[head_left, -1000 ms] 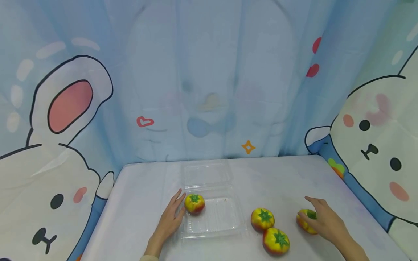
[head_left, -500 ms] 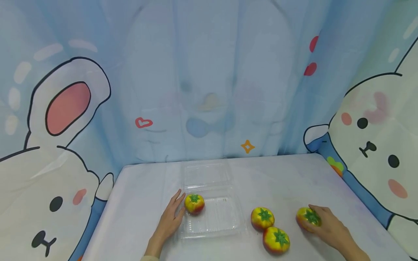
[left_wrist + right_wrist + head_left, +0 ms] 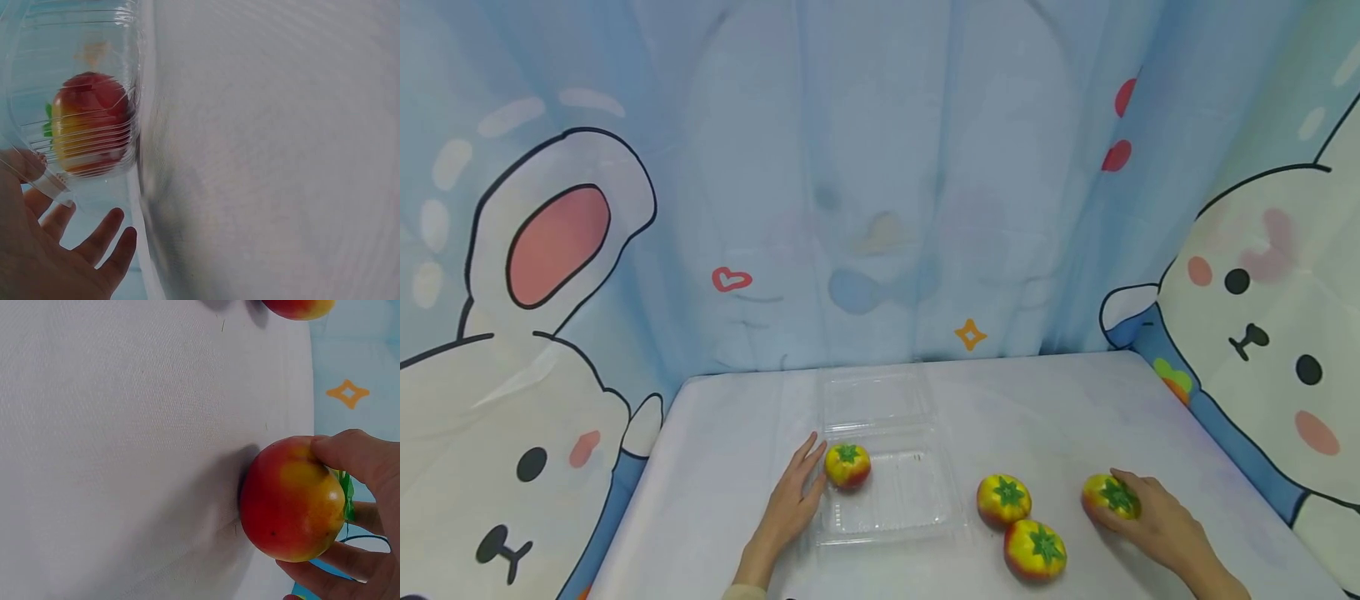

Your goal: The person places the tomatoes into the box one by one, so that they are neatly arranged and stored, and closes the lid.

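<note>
My right hand grips a yellow-and-red fruit with a green leafy top, apparently a persimmon, at the table's right side. In the right wrist view the thumb lies on one side and the fingers curl round the other. My left hand rests against the left edge of a clear plastic clamshell box, its fingers spread and mostly straight. Inside the box, near that hand, sits one like fruit. Between box and right hand lie two more, a rear fruit and a front fruit, close together.
The box's lid lies folded back towards the curtain behind the table. A white cloth covers the tabletop. Printed rabbits show on the curtain at both sides.
My right hand has come down over the far-right fruit, and its spread fingers have closed round it. The left hand, the box and the other fruits stay where they were.
</note>
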`<move>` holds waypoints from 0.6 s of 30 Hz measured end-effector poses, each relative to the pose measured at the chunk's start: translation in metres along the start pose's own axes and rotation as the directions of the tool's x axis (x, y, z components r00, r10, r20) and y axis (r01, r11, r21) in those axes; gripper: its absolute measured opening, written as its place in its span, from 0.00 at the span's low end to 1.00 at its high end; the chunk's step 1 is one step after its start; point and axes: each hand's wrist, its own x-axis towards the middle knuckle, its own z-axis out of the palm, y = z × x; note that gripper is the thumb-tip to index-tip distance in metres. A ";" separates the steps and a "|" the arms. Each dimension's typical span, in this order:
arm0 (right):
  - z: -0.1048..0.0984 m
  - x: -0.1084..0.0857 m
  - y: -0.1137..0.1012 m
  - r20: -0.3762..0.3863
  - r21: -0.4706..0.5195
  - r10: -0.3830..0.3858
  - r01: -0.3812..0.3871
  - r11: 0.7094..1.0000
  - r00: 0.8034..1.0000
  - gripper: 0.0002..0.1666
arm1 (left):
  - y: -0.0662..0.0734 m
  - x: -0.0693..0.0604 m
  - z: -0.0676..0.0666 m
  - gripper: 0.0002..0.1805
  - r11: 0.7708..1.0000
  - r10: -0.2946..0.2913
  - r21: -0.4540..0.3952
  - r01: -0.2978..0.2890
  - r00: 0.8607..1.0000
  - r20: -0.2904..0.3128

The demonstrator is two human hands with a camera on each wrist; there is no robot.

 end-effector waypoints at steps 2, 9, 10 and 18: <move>0.000 0.000 0.000 -0.002 0.002 -0.006 0.006 1.000 1.000 0.61 | -0.001 0.000 0.000 0.27 1.000 -0.002 0.004 0.002 1.000 0.004; -0.004 0.004 -0.010 -0.048 0.019 -0.039 0.040 0.999 0.998 0.58 | -0.001 -0.001 0.000 0.27 1.000 -0.003 0.004 0.003 1.000 0.008; -0.005 0.005 -0.013 -0.067 0.015 -0.053 0.054 0.998 0.996 0.57 | -0.002 -0.001 0.001 0.27 1.000 -0.001 0.005 0.001 1.000 0.006; -0.009 0.007 -0.042 -0.195 0.049 -0.122 0.133 0.990 0.973 0.53 | -0.001 0.000 0.000 0.27 1.000 0.019 -0.006 -0.019 1.000 -0.003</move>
